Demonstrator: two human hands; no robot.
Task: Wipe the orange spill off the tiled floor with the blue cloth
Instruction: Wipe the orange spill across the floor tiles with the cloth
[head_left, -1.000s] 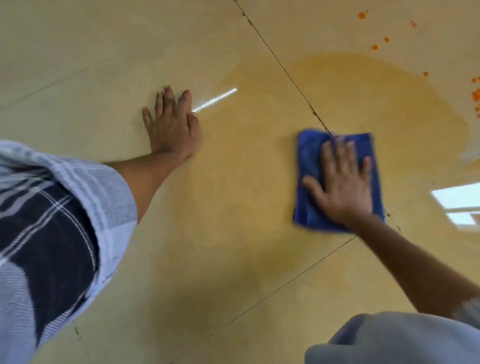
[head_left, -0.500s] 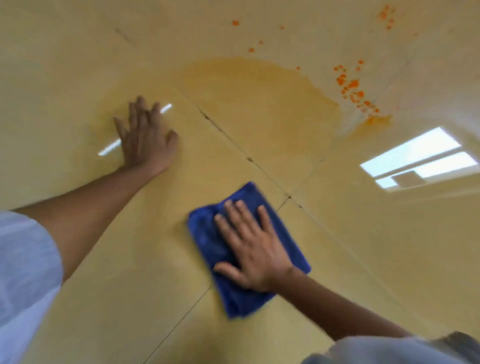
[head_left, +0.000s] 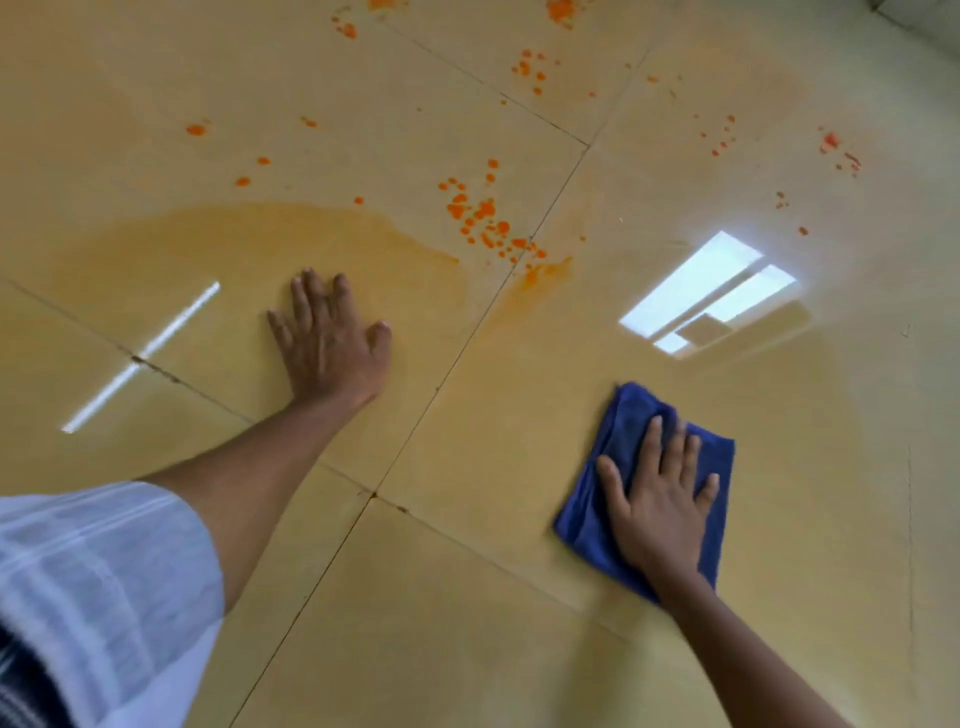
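Right fingers: straight and slightly spread, pressed flat on the blue cloth (head_left: 613, 467); the right hand (head_left: 657, 499) covers its middle, and nothing is pinched.
Cloth: folded into a rough rectangle, flat on the floor (head_left: 467, 623), its long axis running from near the wrist up and to the left, roughly in line with the fingers.
Cloth to spill: the orange spill (head_left: 249, 244) lies up and to the left of the right fingertips, well apart, across a grout line (head_left: 457, 358) that runs between the two hands.
Droplets: brighter orange splashes (head_left: 483, 213) sit beyond the puddle's right edge, with more scattered towards the top and right of the view.
Left fingers: straight, close together, palm down; the left hand (head_left: 332, 343) rests on the tile at the near edge of the puddle and holds nothing.
Nearer hand: the left is nearest the puddle, but the cloth is under the right.
Likely next move: a sweep of the cloth forward and leftward, past the grout line into the wet patch.
Progress: judged far from done, since the puddle and the splashes both show plainly.
Risk: the bracing palm sits on a wet, glossy tile and could slide.
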